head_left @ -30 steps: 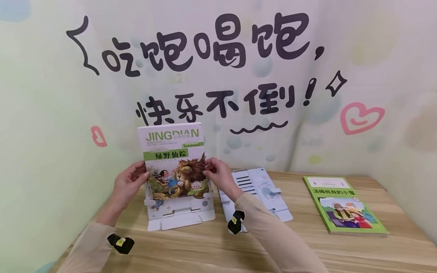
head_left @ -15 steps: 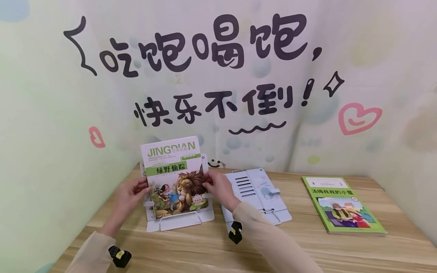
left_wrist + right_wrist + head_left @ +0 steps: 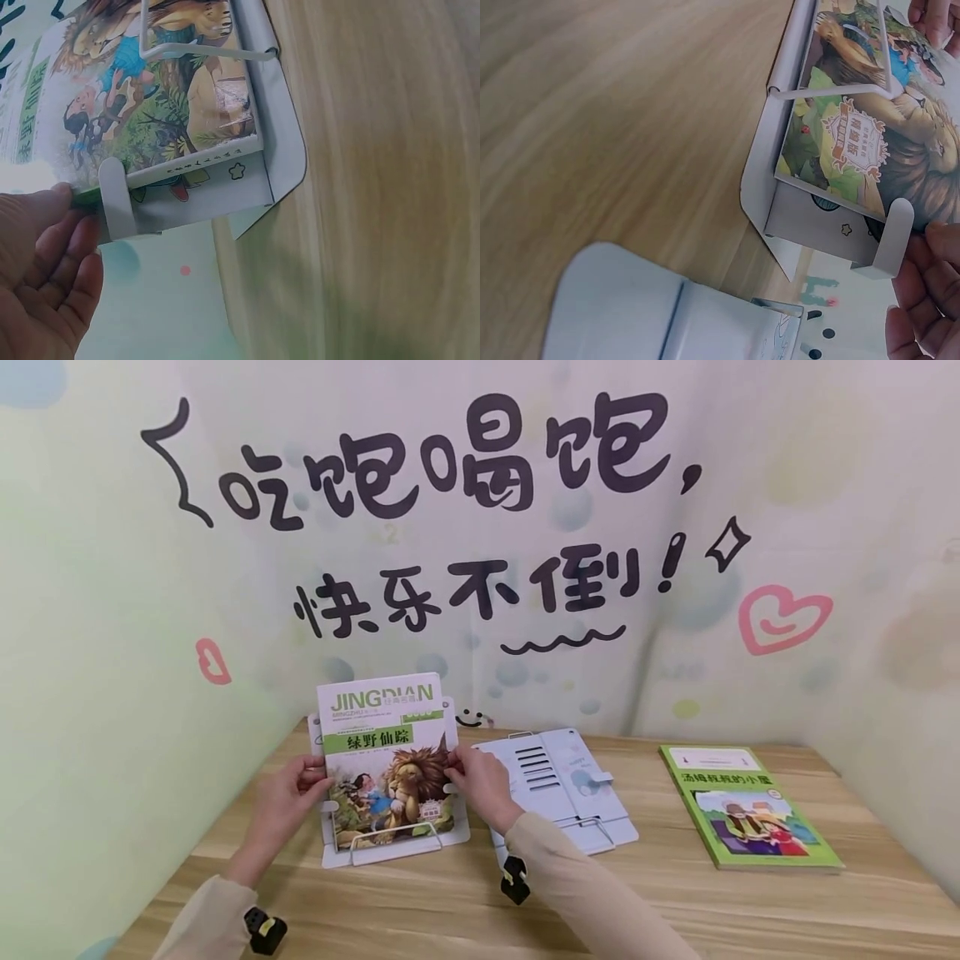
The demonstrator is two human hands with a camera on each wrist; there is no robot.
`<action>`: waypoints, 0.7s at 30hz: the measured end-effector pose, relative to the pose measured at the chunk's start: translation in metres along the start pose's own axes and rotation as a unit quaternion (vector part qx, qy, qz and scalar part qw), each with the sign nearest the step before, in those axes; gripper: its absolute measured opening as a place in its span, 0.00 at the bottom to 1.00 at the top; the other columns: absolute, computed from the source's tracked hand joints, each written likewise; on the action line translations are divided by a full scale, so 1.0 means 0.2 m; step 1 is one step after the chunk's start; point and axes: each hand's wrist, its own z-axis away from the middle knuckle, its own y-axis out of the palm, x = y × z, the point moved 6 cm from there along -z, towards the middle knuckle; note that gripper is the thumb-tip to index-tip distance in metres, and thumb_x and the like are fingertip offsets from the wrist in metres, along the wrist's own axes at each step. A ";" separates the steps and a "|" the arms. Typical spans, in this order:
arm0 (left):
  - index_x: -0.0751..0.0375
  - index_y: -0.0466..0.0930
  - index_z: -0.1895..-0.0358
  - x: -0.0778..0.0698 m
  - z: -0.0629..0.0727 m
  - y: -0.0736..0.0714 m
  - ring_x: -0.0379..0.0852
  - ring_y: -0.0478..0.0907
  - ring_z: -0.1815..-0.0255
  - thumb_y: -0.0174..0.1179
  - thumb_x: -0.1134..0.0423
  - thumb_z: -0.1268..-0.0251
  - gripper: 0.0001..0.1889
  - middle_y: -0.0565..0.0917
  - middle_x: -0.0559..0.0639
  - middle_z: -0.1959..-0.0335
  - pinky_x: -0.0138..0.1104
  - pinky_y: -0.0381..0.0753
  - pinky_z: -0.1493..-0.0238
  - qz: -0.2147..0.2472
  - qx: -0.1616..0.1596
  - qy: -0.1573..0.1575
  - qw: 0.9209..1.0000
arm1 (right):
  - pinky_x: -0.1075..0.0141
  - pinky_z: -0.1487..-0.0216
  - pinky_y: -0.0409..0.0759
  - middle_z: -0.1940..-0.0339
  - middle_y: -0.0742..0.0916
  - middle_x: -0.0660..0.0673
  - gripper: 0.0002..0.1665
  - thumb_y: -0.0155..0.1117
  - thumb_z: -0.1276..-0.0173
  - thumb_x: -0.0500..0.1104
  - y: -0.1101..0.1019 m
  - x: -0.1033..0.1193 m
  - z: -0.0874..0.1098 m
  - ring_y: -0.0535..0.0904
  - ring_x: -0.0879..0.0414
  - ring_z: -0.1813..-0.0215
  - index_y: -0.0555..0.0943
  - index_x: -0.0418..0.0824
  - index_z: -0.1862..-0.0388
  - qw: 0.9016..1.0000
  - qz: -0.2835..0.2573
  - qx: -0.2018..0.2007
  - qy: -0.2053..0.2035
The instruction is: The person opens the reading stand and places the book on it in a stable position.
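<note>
A storybook (image 3: pixel 390 747) with a lion on its cover leans upright on a white book stand (image 3: pixel 456 833). Its lower edge sits behind the stand's white wire bar (image 3: pixel 360 843), which crosses the front of the cover. My left hand (image 3: pixel 291 793) pinches the book's left edge between thumb and fingers, just above a side clip (image 3: pixel 116 199) in the left wrist view. On the opposite side, my right hand (image 3: pixel 483 781) pinches the right edge, close to the other clip (image 3: pixel 892 240). Most of the stand's back panel is hidden by the book.
A second stand (image 3: pixel 536 793) lies folded down just right of the first, under my right forearm. Farther right, a green storybook (image 3: pixel 757 814) lies face up on the wooden table (image 3: pixel 420 910). A printed curtain (image 3: pixel 480 568) hangs behind the table.
Both hands have lowered the lion storybook. Its bottom edge has moved from above the wire bar to behind it, and the bar now overlaps the cover.
</note>
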 end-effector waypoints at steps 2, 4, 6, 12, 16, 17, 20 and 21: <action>0.72 0.76 0.57 -0.01 0.01 0.00 0.56 0.84 0.69 0.65 0.73 0.47 0.14 0.85 0.63 0.68 0.32 0.82 0.69 -0.013 -0.001 0.007 1.000 | 0.70 0.76 0.71 0.73 0.87 0.49 0.04 0.67 0.40 0.42 0.00 0.00 0.00 0.80 0.59 0.73 0.81 0.44 0.68 1.000 -0.004 0.004 -0.003; 0.72 0.76 0.58 -0.02 0.02 0.00 0.55 0.83 0.69 0.66 0.73 0.48 0.14 0.85 0.62 0.69 0.34 0.82 0.69 -0.026 -0.011 0.018 0.999 | 0.70 0.75 0.72 0.73 0.87 0.49 0.04 0.67 0.39 0.41 0.00 -0.01 0.00 0.80 0.59 0.73 0.81 0.43 0.67 1.000 -0.020 0.009 -0.008; 0.72 0.76 0.56 -0.03 0.04 -0.01 0.55 0.82 0.67 0.67 0.73 0.49 0.16 0.85 0.62 0.66 0.32 0.81 0.67 -0.033 -0.032 0.023 0.999 | 0.70 0.72 0.74 0.72 0.87 0.47 0.05 0.66 0.39 0.40 -0.02 -0.01 0.00 0.80 0.58 0.72 0.82 0.40 0.66 0.998 -0.058 0.015 -0.007; 0.74 0.72 0.48 -0.15 0.04 0.03 0.53 0.79 0.57 0.64 0.76 0.47 0.21 0.80 0.66 0.52 0.13 0.72 0.58 0.099 -0.092 -0.014 0.991 | 0.70 0.66 0.80 0.66 0.87 0.41 0.09 0.63 0.38 0.36 -0.16 -0.17 -0.01 0.80 0.57 0.67 0.82 0.33 0.59 0.974 -0.209 0.027 0.083; 0.72 0.70 0.45 -0.29 0.04 0.17 0.39 0.77 0.55 0.61 0.76 0.43 0.21 0.77 0.65 0.47 0.17 0.75 0.54 0.253 -0.045 -0.084 0.963 | 0.65 0.61 0.82 0.64 0.86 0.38 0.12 0.62 0.37 0.34 -0.29 -0.36 0.05 0.81 0.57 0.65 0.81 0.30 0.56 0.943 -0.294 0.015 0.155; 0.70 0.70 0.44 -0.33 0.05 0.22 0.36 0.76 0.54 0.60 0.75 0.42 0.21 0.77 0.63 0.47 0.19 0.75 0.53 0.275 -0.023 -0.105 0.955 | 0.65 0.60 0.82 0.64 0.86 0.38 0.12 0.62 0.37 0.34 -0.32 -0.41 0.08 0.81 0.57 0.65 0.80 0.30 0.55 0.938 -0.303 0.011 0.168; 0.67 0.71 0.43 -0.44 0.07 0.39 0.39 0.77 0.54 0.61 0.72 0.41 0.22 0.78 0.62 0.47 0.23 0.77 0.52 0.320 0.036 -0.141 0.936 | 0.67 0.59 0.81 0.63 0.85 0.36 0.14 0.61 0.36 0.34 -0.42 -0.54 0.16 0.80 0.57 0.64 0.78 0.26 0.53 0.935 -0.301 0.007 0.188; 0.67 0.71 0.42 -0.48 0.09 0.45 0.42 0.77 0.52 0.61 0.71 0.41 0.22 0.78 0.62 0.47 0.24 0.77 0.52 0.327 0.058 -0.142 0.933 | 0.68 0.60 0.81 0.63 0.85 0.36 0.15 0.60 0.36 0.33 -0.44 -0.58 0.20 0.79 0.58 0.64 0.77 0.25 0.53 0.936 -0.294 0.009 0.192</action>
